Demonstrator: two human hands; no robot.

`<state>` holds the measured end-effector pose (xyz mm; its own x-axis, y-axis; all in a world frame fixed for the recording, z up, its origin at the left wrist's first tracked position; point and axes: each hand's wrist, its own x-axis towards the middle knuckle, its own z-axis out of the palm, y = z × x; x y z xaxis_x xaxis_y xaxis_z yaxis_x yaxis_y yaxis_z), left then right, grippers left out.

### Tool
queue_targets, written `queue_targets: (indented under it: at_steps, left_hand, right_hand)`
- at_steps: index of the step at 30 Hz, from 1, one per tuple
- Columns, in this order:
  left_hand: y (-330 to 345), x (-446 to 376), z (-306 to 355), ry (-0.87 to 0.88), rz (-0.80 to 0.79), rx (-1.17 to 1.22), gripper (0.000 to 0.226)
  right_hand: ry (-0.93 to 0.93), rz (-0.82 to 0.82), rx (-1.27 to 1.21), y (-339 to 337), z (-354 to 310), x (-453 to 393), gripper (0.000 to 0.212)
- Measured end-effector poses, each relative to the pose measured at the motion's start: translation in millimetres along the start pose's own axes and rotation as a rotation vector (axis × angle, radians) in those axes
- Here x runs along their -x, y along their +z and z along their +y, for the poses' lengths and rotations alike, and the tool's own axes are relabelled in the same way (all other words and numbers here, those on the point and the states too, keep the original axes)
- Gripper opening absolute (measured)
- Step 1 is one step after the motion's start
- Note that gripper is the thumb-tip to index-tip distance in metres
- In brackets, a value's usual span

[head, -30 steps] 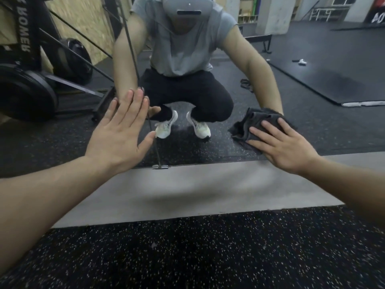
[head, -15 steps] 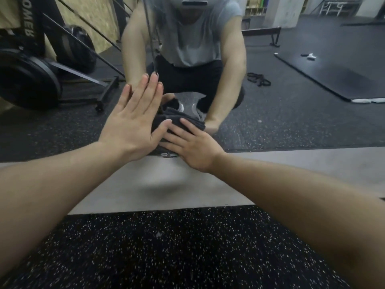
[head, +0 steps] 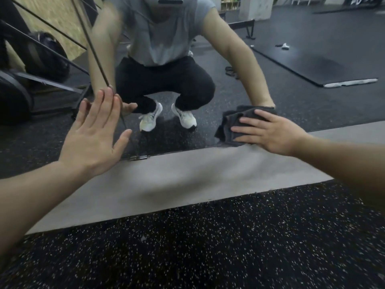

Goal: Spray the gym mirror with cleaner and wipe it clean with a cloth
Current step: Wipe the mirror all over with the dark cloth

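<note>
The gym mirror (head: 291,105) fills the upper half of the head view and shows a crouching person's reflection. A dark grey cloth (head: 231,122) is bunched against the glass just above the mirror's bottom edge, at the right. My right hand (head: 268,132) presses it flat with straight, spread fingers. My left hand (head: 93,138) rests open against the glass at the left, fingers straight and pointing up, beside the seam between two mirror panels. No spray bottle is in view.
A grey wall strip (head: 187,176) runs below the mirror, with a small metal clip (head: 138,157) at the panel seam. Black speckled rubber floor (head: 208,247) lies in front. The mirror reflects weight plates, a rack and a dark mat.
My right hand has swept the cloth along the lower glass from beside the left hand back out to the right. The left hand stays flat on the glass.
</note>
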<state>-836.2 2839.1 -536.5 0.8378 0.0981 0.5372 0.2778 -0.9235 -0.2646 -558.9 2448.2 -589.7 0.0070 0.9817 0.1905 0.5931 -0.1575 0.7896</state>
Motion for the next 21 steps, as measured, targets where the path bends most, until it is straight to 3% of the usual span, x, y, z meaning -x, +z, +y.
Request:
queue_targets:
  at_steps: [9,21]
  left_hand:
    - [-0.6,0.6,-4.0,0.029,-0.003,-0.027,0.079]
    - [-15.4,3.2,-21.8,0.173,-0.002,-0.020,0.077]
  right_hand:
    - [0.071,0.040,-0.055,4.1,-17.8,-13.1,0.062]
    - [-0.094,0.093,0.057,-64.9,-125.6,-222.6,0.062]
